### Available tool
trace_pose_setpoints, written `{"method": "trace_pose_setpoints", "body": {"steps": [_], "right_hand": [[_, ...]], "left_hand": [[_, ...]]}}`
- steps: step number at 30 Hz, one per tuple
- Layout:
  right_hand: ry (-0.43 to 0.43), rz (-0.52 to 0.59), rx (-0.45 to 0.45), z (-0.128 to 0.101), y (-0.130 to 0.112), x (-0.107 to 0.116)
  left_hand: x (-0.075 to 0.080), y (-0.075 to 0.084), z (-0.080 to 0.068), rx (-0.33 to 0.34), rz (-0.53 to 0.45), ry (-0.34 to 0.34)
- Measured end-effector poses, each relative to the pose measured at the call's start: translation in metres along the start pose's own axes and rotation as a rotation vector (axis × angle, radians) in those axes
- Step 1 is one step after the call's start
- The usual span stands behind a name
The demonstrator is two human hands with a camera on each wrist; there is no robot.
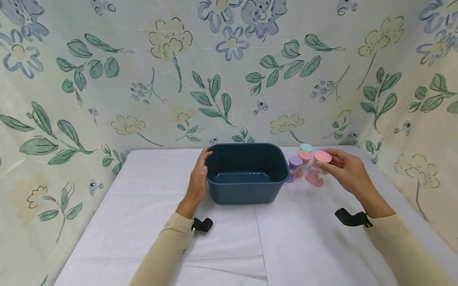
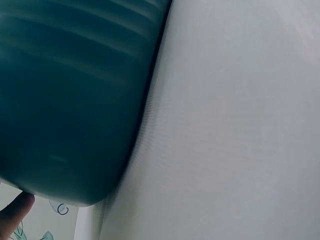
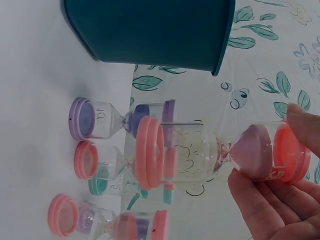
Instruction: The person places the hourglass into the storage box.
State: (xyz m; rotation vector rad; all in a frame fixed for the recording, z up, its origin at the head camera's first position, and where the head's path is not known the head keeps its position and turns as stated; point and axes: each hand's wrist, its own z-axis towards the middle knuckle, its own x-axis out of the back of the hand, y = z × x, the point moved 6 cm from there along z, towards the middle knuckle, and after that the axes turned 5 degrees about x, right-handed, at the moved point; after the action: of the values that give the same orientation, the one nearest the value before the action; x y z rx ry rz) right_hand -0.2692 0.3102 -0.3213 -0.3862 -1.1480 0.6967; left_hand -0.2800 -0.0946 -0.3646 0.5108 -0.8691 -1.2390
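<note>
Floral curtain (image 1: 268,107) behind, white-covered table (image 1: 143,230), soft even light

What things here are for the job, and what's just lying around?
Probably for the job:
dark blue bin, touched by the left hand
pink-capped sand timer, held by the right hand
other sand timers, near the bin

Just there:
white cloth
flowery backdrop
black wrist mounts

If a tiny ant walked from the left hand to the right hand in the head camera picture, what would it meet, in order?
Left hand → dark blue plastic bin → purple-capped sand timer → held pink-capped sand timer → right hand.
</note>
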Motion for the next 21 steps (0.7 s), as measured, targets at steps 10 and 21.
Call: {"method": "trace_pose_setpoints", "body": {"steps": [10,21], "right_hand": [[-0.005,0.162,-0.064,0.007,-0.018,0.007],[-0.029,0.2,-0.042,0.014,-0.043,0.011]], "left_hand": [[0.0,-0.004,0.0,0.005,-0.025,-0.003],[0.0,-0.003,0.0,0.022,-0.008,0.003]]}}
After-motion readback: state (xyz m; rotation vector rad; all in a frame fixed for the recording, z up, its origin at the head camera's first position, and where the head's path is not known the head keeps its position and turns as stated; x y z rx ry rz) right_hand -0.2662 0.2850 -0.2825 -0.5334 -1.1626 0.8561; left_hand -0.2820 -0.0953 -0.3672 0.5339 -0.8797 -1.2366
